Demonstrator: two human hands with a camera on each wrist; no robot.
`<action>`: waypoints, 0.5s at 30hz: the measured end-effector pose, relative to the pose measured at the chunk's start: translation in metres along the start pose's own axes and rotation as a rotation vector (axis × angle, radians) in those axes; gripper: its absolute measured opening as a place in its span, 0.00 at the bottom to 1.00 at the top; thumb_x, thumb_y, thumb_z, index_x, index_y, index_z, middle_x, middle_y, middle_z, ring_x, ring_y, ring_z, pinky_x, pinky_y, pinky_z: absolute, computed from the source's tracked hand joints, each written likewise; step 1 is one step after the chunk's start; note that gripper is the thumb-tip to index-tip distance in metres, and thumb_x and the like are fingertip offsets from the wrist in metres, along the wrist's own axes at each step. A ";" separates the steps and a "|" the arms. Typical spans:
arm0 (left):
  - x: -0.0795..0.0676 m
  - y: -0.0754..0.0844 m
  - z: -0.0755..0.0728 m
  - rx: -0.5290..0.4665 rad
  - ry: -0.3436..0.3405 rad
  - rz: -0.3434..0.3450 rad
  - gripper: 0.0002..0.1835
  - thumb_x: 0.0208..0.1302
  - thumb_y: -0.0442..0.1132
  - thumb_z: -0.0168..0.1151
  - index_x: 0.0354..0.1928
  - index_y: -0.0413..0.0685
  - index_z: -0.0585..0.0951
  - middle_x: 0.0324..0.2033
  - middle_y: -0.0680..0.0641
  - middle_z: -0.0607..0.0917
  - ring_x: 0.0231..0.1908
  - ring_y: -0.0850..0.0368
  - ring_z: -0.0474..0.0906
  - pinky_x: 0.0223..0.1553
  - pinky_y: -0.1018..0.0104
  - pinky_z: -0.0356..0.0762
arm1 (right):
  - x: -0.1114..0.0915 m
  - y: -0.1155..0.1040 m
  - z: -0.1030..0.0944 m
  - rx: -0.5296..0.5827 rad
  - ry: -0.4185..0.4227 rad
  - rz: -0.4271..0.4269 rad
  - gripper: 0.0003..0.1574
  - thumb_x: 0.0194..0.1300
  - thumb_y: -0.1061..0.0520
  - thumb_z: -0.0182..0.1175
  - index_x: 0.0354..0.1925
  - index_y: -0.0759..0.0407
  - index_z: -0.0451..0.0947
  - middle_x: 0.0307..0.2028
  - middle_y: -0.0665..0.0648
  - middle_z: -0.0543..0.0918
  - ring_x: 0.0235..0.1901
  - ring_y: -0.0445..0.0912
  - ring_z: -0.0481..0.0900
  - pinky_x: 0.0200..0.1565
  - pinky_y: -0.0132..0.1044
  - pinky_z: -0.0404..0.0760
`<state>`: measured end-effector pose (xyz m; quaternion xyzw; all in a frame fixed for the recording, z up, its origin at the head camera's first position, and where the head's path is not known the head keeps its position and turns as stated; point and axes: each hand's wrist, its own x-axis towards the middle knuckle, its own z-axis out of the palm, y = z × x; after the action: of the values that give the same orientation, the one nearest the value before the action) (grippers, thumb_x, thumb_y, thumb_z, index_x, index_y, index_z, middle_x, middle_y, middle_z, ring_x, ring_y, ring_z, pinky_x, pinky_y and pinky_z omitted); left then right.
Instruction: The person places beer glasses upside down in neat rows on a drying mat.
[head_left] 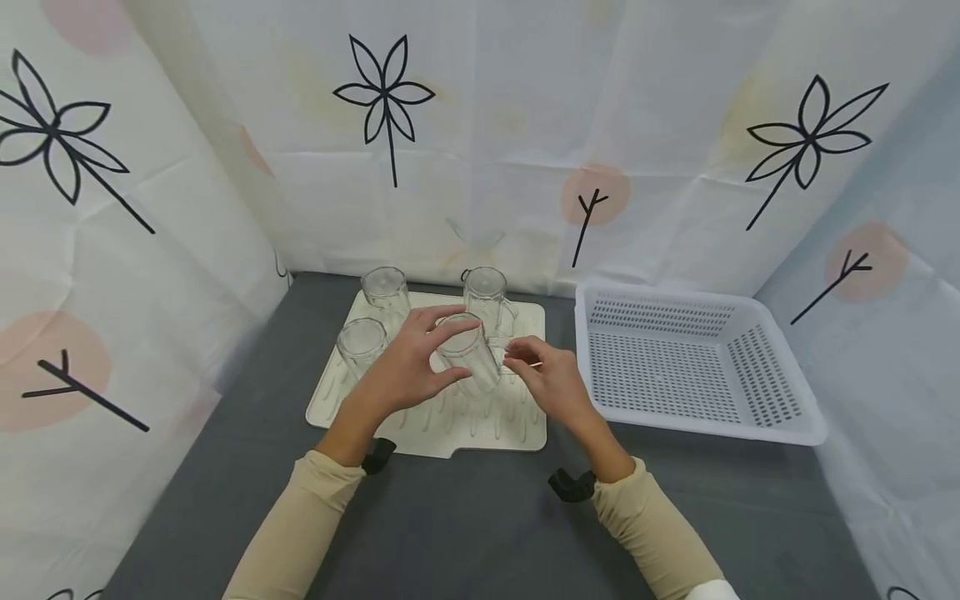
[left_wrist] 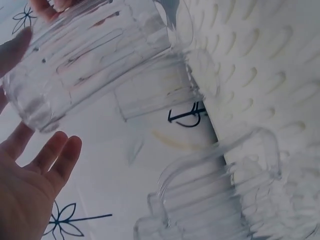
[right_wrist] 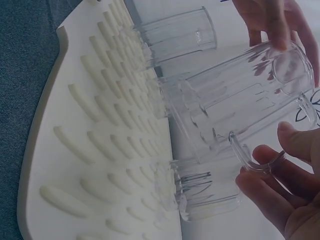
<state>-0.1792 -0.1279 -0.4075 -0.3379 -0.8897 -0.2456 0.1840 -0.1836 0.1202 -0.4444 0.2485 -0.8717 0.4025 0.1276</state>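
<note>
A clear glass mug (head_left: 472, 367), base up and somewhat tilted, is between my two hands over the cream draining mat (head_left: 450, 429). Around its base end curve the fingers and thumb of my left hand (head_left: 408, 358). My right hand (head_left: 551, 379) pinches the mug's handle (right_wrist: 260, 162) between thumb and fingers. In the right wrist view its rim is close to the mat's ridges; whether it touches them I cannot tell. Three more upturned mugs stand on the mat: one back left (head_left: 386, 292), one front left (head_left: 362, 342) and one back right (head_left: 486, 292).
To the right of the mat sits a white perforated plastic basket (head_left: 776, 358) on the dark grey tabletop (head_left: 480, 533). A pale curtain (head_left: 480, 100) printed with flowers hangs behind the table and along both sides.
</note>
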 end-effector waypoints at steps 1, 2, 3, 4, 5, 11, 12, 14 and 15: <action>0.000 -0.001 -0.004 -0.003 0.012 -0.007 0.36 0.54 0.50 0.71 0.66 0.61 0.70 0.66 0.46 0.70 0.65 0.48 0.64 0.60 0.51 0.70 | 0.000 0.001 0.000 0.006 0.004 0.003 0.13 0.64 0.53 0.62 0.47 0.54 0.79 0.40 0.54 0.88 0.38 0.45 0.87 0.40 0.37 0.86; 0.001 -0.002 -0.007 0.000 0.028 -0.014 0.35 0.55 0.51 0.70 0.66 0.61 0.70 0.65 0.46 0.70 0.65 0.47 0.64 0.60 0.50 0.69 | 0.000 0.001 0.001 0.009 0.008 0.007 0.13 0.64 0.53 0.62 0.47 0.54 0.79 0.40 0.54 0.88 0.38 0.45 0.87 0.40 0.37 0.86; 0.001 -0.003 -0.012 0.005 0.048 -0.022 0.34 0.57 0.51 0.69 0.66 0.60 0.71 0.65 0.45 0.71 0.65 0.47 0.64 0.61 0.49 0.69 | 0.000 0.001 0.001 0.013 0.013 0.011 0.13 0.64 0.53 0.62 0.47 0.54 0.79 0.40 0.54 0.88 0.38 0.45 0.87 0.40 0.37 0.86; 0.001 -0.005 -0.017 0.007 0.069 -0.032 0.33 0.58 0.51 0.68 0.66 0.59 0.71 0.65 0.44 0.71 0.65 0.46 0.65 0.61 0.48 0.68 | 0.000 0.001 0.001 0.017 0.019 0.012 0.13 0.64 0.53 0.62 0.46 0.54 0.79 0.40 0.54 0.88 0.38 0.45 0.87 0.40 0.38 0.86; 0.000 -0.008 -0.022 0.013 0.088 -0.047 0.33 0.59 0.51 0.67 0.66 0.58 0.70 0.65 0.44 0.71 0.65 0.46 0.65 0.62 0.47 0.67 | 0.000 0.002 0.002 0.020 0.024 0.016 0.12 0.64 0.53 0.62 0.46 0.54 0.79 0.40 0.54 0.88 0.38 0.45 0.87 0.40 0.38 0.86; -0.005 -0.032 -0.055 0.041 0.143 -0.231 0.29 0.65 0.52 0.60 0.67 0.58 0.69 0.66 0.45 0.69 0.67 0.44 0.62 0.62 0.45 0.66 | 0.000 0.004 0.005 0.034 0.048 0.034 0.12 0.64 0.53 0.62 0.45 0.55 0.79 0.39 0.54 0.88 0.40 0.46 0.87 0.40 0.38 0.86; -0.007 -0.037 -0.060 0.041 0.130 -0.279 0.29 0.66 0.54 0.58 0.68 0.59 0.68 0.66 0.46 0.69 0.67 0.44 0.61 0.63 0.44 0.65 | 0.000 0.005 0.006 0.040 0.052 0.036 0.12 0.64 0.54 0.62 0.45 0.56 0.79 0.39 0.55 0.88 0.40 0.46 0.87 0.40 0.38 0.86; -0.009 -0.046 -0.069 0.039 0.094 -0.375 0.30 0.68 0.58 0.53 0.69 0.61 0.66 0.67 0.46 0.67 0.69 0.43 0.59 0.65 0.42 0.62 | 0.000 0.007 0.007 0.052 0.065 0.041 0.12 0.64 0.54 0.62 0.45 0.56 0.79 0.38 0.55 0.88 0.40 0.46 0.87 0.40 0.38 0.86; -0.011 -0.051 -0.073 0.034 0.072 -0.420 0.30 0.69 0.60 0.51 0.70 0.61 0.64 0.68 0.46 0.66 0.69 0.42 0.57 0.65 0.41 0.61 | 0.000 0.008 0.008 0.058 0.074 0.042 0.11 0.64 0.54 0.63 0.45 0.56 0.79 0.38 0.55 0.88 0.40 0.47 0.87 0.40 0.38 0.86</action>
<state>-0.1953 -0.2078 -0.3694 -0.1328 -0.9375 -0.2756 0.1659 -0.1879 0.1187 -0.4552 0.2185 -0.8595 0.4390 0.1442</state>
